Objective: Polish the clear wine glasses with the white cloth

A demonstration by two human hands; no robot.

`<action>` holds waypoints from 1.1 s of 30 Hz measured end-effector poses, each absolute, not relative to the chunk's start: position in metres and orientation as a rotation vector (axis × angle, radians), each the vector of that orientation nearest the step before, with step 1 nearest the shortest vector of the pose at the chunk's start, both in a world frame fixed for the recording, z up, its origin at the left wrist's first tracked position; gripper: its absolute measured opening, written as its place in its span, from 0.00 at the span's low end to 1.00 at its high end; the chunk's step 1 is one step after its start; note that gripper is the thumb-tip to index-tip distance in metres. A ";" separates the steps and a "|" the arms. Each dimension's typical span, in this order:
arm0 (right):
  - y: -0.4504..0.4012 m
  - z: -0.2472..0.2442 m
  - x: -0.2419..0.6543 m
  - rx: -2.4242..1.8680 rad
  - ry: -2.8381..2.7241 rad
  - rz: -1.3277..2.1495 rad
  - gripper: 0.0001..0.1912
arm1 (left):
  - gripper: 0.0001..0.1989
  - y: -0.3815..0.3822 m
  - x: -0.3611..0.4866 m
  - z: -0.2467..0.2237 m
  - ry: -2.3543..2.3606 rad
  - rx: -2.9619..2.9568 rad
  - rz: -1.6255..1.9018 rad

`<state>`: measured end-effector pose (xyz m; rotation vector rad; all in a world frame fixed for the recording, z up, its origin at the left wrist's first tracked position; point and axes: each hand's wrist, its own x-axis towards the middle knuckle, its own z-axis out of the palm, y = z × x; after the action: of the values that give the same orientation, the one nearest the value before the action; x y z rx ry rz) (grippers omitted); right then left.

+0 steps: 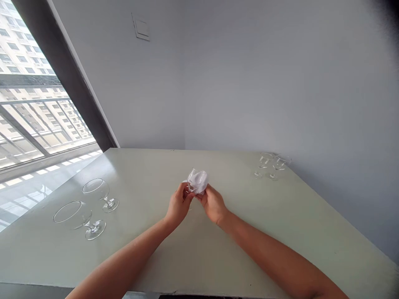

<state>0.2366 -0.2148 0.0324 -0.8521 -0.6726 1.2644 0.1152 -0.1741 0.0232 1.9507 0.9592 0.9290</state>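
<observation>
Above the middle of the table, my two hands meet around a small clear stemmed glass (190,187) with a crumpled white cloth (199,179) bunched against its bowl. My left hand (178,207) is closed on the glass from the left, fingers bent near its stem or base. From the lower right, my right hand (215,204) is closed on the cloth and presses it to the glass. Fingers hide the lower part of the glass, and I cannot tell whether some of the cloth is inside the bowl.
Two stemmed glasses, a nearer one (95,230) and a farther one (110,204), stand upright on the left of the pale table (193,257). Two more, one (259,173) beside another (274,176), stand at the far right by the wall. A window (37,99) is at left.
</observation>
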 end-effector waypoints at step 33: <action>-0.197 0.029 0.286 -1.007 -0.809 1.250 0.17 | 0.26 -0.144 0.119 0.057 0.566 1.150 0.948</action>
<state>0.2859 -0.1967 0.0289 -1.0071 -0.8090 1.2500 0.1189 -0.1444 0.0573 1.1496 0.5656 0.9480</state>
